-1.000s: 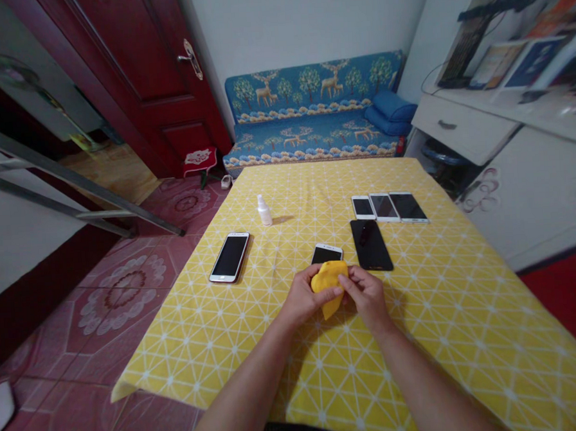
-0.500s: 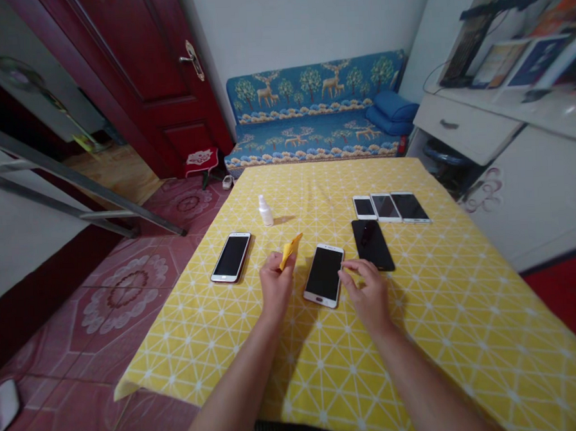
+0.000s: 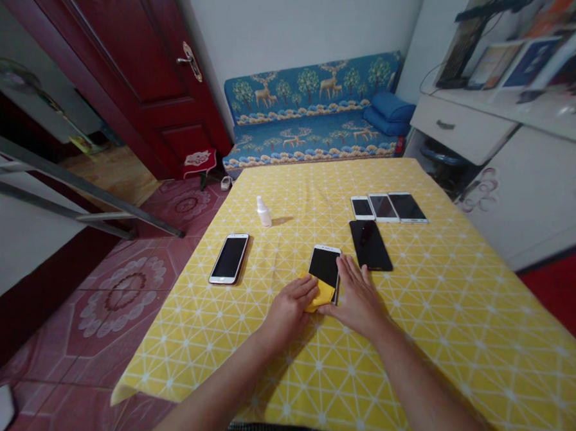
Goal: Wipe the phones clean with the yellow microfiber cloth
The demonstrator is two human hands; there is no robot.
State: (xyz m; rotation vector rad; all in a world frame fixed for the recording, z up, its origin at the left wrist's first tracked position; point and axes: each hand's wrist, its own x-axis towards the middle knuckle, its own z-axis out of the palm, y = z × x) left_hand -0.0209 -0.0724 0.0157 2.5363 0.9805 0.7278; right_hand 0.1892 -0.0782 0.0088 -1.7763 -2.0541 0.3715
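Observation:
A white smartphone [image 3: 325, 265] with a dark screen lies face up in front of me. My left hand [image 3: 292, 302] presses a folded yellow cloth [image 3: 323, 293] onto the lower part of its screen, fingers together over the cloth. On the other side, my right hand [image 3: 357, 295] holds the phone's right edge with its fingers, the thumb near the bottom corner. The phone's lower end is partly hidden by cloth and hands. A black tablet-like device [image 3: 370, 244] lies just beyond my right hand.
Left on the yellow tablecloth [image 3: 189, 349] lies another white phone [image 3: 229, 259]. A small white spray bottle [image 3: 263, 212] stands behind it. Three white-framed devices [image 3: 383, 208] sit in a row at the back right. A blue sofa [image 3: 307, 131] stands past the table.
My left hand has brought the yellow cloth down and right onto the phone's lower screen. My right hand has shifted slightly, its thumb now at the phone's lower corner.

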